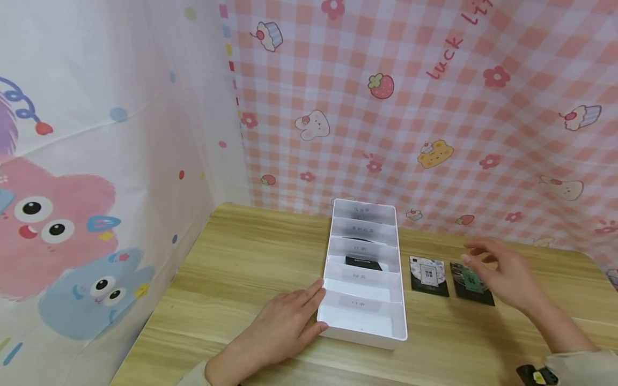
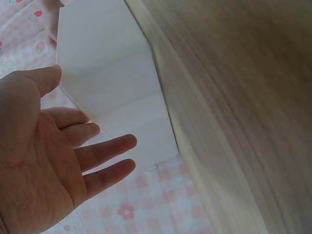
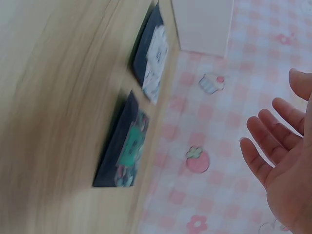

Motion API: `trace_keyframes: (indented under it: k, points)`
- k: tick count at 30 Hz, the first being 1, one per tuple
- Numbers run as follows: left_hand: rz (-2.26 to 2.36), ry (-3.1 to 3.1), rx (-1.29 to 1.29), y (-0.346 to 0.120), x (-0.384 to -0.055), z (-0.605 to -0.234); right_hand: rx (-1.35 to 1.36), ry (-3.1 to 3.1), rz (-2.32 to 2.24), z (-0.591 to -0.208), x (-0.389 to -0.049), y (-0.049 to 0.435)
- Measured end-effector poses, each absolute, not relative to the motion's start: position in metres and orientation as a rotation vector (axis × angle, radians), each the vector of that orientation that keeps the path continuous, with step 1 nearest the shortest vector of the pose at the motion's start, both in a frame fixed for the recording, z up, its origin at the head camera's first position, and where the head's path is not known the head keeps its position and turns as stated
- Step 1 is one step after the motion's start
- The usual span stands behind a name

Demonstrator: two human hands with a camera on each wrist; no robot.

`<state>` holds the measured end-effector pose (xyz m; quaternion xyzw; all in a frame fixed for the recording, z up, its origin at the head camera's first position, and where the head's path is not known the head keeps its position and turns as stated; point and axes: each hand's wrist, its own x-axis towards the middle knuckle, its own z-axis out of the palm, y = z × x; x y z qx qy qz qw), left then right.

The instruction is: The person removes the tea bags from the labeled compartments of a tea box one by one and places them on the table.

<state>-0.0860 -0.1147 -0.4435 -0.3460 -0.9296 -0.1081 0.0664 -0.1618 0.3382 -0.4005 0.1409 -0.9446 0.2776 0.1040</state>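
A white divided box (image 1: 357,338) with labelled compartments stands lengthwise on the table. My left hand (image 1: 285,324) touches its near left side, fingers fairly straight; in the left wrist view the fingertips (image 2: 127,141) lie along the box's wall (image 2: 117,73). To the right of the box lie two flat packets: one black with a white floral label (image 1: 429,276), the other black with a green patterned label (image 1: 470,284). Above the green packet my right hand (image 1: 507,273) hovers with loosely bent fingers, holding nothing. It partly covers that packet in the head view.
Dark packets (image 1: 363,263) show inside the middle and far compartments of the box. The wooden table (image 1: 256,252) meets a pink checked cloth (image 1: 309,86) at the back. A white cartoon-printed cloth (image 1: 145,177) hangs at the left.
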Motion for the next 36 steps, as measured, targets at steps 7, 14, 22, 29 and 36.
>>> trace_keyframes:
  k: [7,14,22,29,36]
  points:
    - [-0.329,-2.818,-1.042,-0.114,-0.086,-0.443,0.58,-2.702,0.791,-0.397,-0.158,0.318]
    - [-0.31,-2.831,-1.037,-0.115,-0.087,-0.444,0.708,-2.643,0.817,-0.4,-0.16,0.298]
    - [-0.314,-2.832,-1.03,-0.115,-0.086,-0.445,0.788,-2.68,0.784,-0.398,-0.164,0.271]
    - [-0.318,-2.831,-1.034,-0.115,-0.086,-0.446,0.809,-2.695,0.812,-0.404,-0.167,0.251]
    - [-0.321,-2.831,-1.031,-0.114,-0.086,-0.445,0.869,-2.698,0.897,-0.409,-0.169,0.234]
